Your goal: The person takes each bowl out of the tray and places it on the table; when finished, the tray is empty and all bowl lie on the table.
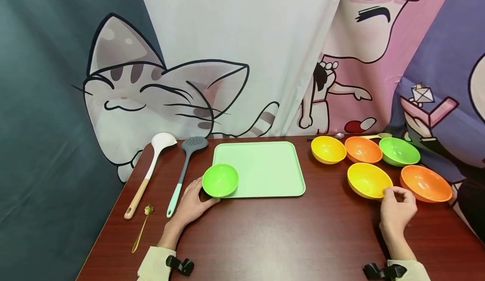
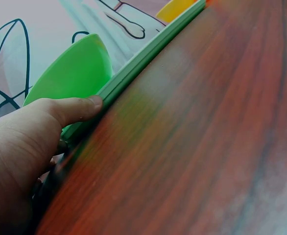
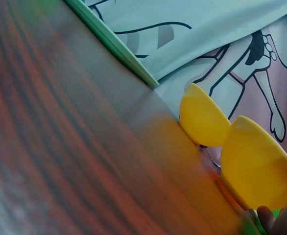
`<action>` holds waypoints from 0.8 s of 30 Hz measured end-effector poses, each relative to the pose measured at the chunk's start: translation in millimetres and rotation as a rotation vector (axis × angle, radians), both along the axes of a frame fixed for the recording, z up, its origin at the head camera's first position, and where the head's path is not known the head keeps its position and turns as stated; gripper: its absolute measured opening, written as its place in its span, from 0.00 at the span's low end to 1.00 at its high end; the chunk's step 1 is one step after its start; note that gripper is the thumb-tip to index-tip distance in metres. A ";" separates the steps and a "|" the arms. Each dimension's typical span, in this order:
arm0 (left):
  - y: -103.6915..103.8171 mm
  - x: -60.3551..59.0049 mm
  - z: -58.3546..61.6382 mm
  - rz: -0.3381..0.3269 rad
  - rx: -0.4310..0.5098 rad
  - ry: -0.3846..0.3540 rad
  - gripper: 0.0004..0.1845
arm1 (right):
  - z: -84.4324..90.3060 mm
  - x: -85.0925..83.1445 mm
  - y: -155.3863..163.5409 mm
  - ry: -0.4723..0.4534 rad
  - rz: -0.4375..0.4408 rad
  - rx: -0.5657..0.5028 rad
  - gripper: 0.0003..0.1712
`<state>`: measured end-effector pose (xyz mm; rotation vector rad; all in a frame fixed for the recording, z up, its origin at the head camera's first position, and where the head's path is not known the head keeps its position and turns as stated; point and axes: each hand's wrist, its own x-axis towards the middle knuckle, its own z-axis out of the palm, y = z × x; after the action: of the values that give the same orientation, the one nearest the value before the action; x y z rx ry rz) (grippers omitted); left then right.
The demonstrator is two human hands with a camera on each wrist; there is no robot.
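Note:
A lime-green bowl [image 1: 220,180] sits on the front left corner of a pale green tray [image 1: 265,169]. My left hand [image 1: 193,203] curves round the bowl's near left side. Its thumb [image 2: 77,108] lies low against the bowl, by the tray's edge; the other fingers are mostly hidden in the left wrist view. At the right, my right hand [image 1: 398,209] pinches the right rim of the front yellow bowl [image 1: 368,180]. In the right wrist view only a fingertip [image 3: 265,216] and a bit of that hand show beside the yellow bowl.
Behind stand another yellow bowl [image 1: 328,149], an orange bowl [image 1: 363,149] and a green bowl [image 1: 399,151]. A larger orange bowl [image 1: 426,183] is right of my hand. To the left lie a white ladle [image 1: 153,163], a grey skimmer [image 1: 184,167] and a thin gold utensil [image 1: 140,234].

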<state>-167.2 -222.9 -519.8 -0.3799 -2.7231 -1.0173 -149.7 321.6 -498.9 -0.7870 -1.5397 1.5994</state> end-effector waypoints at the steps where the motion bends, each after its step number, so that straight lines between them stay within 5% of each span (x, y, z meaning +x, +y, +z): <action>1: 0.0 0.0 -0.2 0.001 0.001 -0.002 0.47 | 0.5 0.2 0.7 -0.003 -0.008 -0.003 0.11; 9: -2.0 -1.3 -1.2 0.001 -0.002 0.002 0.47 | 7.6 3.2 4.1 0.019 -0.009 -0.160 0.12; 24: -1.9 -2.4 -4.4 0.005 -0.008 0.008 0.47 | 8.1 2.9 7.7 0.070 -0.050 -0.242 0.17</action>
<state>-169.6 -224.8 -524.2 -0.3775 -2.7203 -1.0023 -146.8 329.3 -490.7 -0.8823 -1.2830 1.7784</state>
